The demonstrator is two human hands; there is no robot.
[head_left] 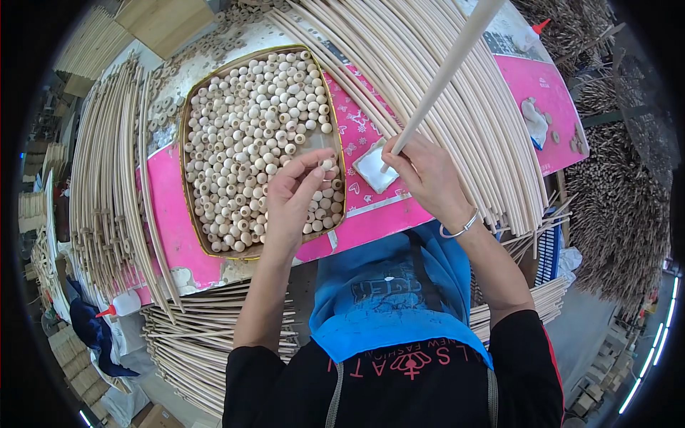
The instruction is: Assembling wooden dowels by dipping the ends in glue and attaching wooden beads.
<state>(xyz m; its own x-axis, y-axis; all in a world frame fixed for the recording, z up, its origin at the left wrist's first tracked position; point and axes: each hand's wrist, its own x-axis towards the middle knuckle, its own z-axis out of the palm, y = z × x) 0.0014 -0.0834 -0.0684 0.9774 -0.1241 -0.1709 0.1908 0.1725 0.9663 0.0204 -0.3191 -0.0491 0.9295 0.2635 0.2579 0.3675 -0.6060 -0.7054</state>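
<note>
My left hand point(291, 196) pinches a small round wooden bead point(327, 164) between thumb and fingertips, over the right side of a shallow tray. The tray point(187, 153) has a gold-coloured rim and holds many similar pale beads point(250, 128) with holes. In my right hand point(428, 175), a long pale wooden rod point(446, 71) slants up and away to the far right. Its lower end meets a small square dish of white paste or liquid point(377, 171), just right of the tray.
Long wooden rods point(457, 93) lie in a broad row on the right of the pink-covered table point(385, 222). More rods point(107, 178) with rings lie at left. Glue bottles with red tips point(127, 304) sit at the edges. Bundled sticks point(621, 192) fill the far right; rods lie below the table.
</note>
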